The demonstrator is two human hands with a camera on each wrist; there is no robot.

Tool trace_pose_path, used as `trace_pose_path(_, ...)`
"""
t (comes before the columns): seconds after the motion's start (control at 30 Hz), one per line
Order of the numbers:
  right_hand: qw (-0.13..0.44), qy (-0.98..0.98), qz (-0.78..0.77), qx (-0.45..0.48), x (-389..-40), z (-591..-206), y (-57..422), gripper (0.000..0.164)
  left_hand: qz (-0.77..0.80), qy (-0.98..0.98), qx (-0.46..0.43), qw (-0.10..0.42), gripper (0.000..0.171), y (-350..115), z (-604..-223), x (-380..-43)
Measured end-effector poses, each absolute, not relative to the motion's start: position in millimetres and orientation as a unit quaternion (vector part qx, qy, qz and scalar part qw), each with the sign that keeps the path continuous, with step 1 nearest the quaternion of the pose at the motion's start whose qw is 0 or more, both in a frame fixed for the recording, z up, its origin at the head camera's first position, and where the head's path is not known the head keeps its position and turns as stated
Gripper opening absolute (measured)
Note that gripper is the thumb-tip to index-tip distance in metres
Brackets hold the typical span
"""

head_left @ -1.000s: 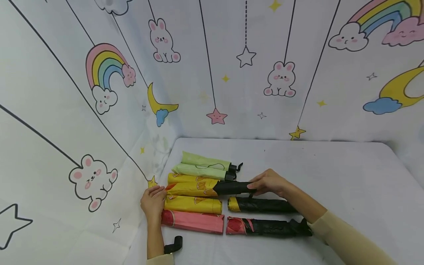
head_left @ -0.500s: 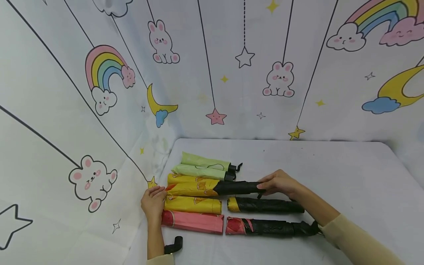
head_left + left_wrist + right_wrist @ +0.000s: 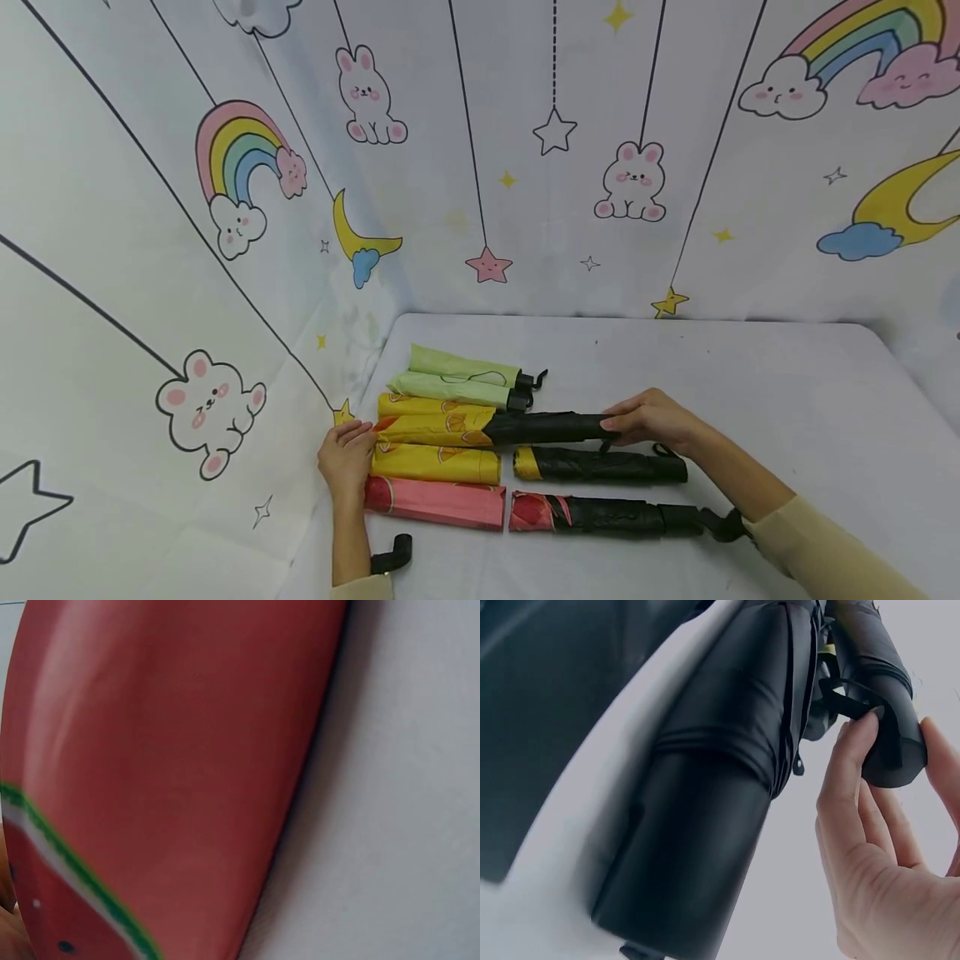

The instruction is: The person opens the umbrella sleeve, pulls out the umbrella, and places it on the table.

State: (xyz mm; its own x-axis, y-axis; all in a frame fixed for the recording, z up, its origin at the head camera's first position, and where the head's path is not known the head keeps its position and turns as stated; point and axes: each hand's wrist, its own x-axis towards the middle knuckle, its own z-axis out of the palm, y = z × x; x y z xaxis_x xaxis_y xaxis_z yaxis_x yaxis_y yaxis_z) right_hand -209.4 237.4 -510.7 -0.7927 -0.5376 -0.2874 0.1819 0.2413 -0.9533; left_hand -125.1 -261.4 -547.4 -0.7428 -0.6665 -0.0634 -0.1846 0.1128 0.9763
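Note:
My left hand (image 3: 348,458) holds the left end of a yellow umbrella sleeve (image 3: 431,428) printed with orange slices. Out of the sleeve's right mouth reaches a black folded umbrella (image 3: 543,427). With thumb and fingers, my right hand (image 3: 651,418) pinches its far end; the right wrist view shows a black handle (image 3: 895,761) with a strap loop there. Just below lie an emptied-looking yellow sleeve (image 3: 435,463) and a black umbrella (image 3: 607,465) with a yellow tip. A red watermelon-print sleeve (image 3: 180,750) fills most of the left wrist view, with fingers barely visible at its edge.
Two light green sleeved umbrellas (image 3: 457,377) lie at the back. In front sit a pinkish-red sleeve (image 3: 438,504) and a black umbrella (image 3: 607,515) with a curved handle. Another curved black handle (image 3: 393,554) shows beside the left forearm. Printed cloth walls border the white table (image 3: 787,400).
My right hand has slid to the right, drawing more of the black umbrella out of the yellow sleeve. The left hand has stayed put on the sleeve's end.

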Motion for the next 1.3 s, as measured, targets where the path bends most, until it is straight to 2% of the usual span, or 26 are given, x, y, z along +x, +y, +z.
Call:
trace_pose_path(0.5,0.300,0.737,-0.594,-0.119,-207,-512,266,0.039,-0.595,-0.715,0.310,0.196,0.036,-263,-553,-127)
trace_pose_path(1.3,0.293,0.754,-0.579,-0.107,-201,-521,329,0.050,-0.590,-0.721,0.305,0.198,0.036,-266,-551,-126)
